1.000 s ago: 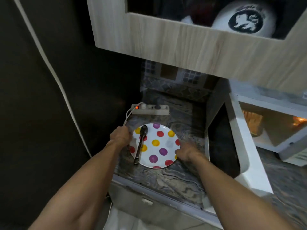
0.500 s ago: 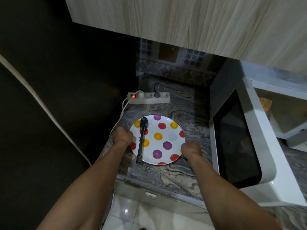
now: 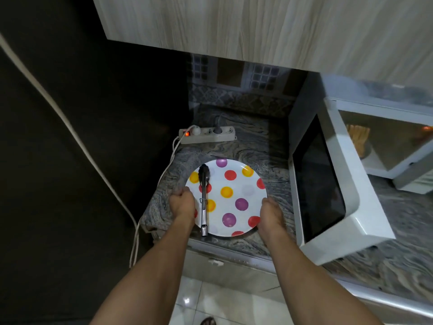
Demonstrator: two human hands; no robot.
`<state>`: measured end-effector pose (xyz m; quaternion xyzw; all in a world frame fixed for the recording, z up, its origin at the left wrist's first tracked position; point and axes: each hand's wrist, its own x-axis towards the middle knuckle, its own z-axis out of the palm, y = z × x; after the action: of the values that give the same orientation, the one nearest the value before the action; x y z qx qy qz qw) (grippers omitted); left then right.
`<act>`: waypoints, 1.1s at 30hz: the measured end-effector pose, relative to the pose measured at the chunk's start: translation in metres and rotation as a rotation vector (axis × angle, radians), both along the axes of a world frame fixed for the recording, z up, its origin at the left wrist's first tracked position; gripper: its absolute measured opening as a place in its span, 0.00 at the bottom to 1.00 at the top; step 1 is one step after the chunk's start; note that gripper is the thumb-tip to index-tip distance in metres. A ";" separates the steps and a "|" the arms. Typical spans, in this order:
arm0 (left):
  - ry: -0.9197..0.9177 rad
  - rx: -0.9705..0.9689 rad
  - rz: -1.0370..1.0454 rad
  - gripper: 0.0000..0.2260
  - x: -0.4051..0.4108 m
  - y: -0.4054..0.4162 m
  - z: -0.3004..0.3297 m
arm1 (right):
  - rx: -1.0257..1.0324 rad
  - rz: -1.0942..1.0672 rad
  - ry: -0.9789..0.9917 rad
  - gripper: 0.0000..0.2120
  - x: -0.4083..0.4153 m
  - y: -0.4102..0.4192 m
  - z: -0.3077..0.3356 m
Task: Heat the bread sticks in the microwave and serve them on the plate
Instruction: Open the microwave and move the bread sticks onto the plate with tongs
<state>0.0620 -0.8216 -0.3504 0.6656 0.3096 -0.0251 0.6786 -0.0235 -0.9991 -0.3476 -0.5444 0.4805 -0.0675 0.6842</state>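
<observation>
A white plate with purple, red and yellow dots lies on the marbled grey surface, and everything here is placed from it. The left hand grips the plate's left rim with its fingers curled over the edge. The right hand holds the right rim at the near side, thumb on top; the fingers go under the edge and cannot be seen. On the left part of the plate lie metal tongs, their dark tips pointing to the far rim and their handle end reaching just past the near rim, right beside the left hand.

To the right of the plate stands a white microwave with its door swung open toward the plate, the dark glass facing it. Inside the lit cavity, well apart from the plate, the bread sticks stand upright in a container whose kind cannot be told.

Beyond the plate's far rim, near the tiled back wall, lies a white power strip with a red light glowing and plugs in it. A white cable runs from it down past the plate's left side and over the edge of the surface. Above the plate hangs a pale wood cabinet.
</observation>
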 end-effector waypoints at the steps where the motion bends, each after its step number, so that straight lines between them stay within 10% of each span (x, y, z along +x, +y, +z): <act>1: -0.012 -0.006 0.017 0.10 -0.007 0.000 0.002 | 0.012 -0.001 -0.008 0.15 -0.007 0.001 0.003; 33: 0.153 0.080 0.051 0.13 -0.372 -0.052 -0.002 | 0.035 0.053 0.046 0.16 -0.352 -0.058 -0.002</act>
<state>-0.3100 -0.8734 -0.3520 0.6802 0.3779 -0.0461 0.6263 -0.3755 -1.0571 -0.3501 -0.5465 0.4825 -0.0286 0.6839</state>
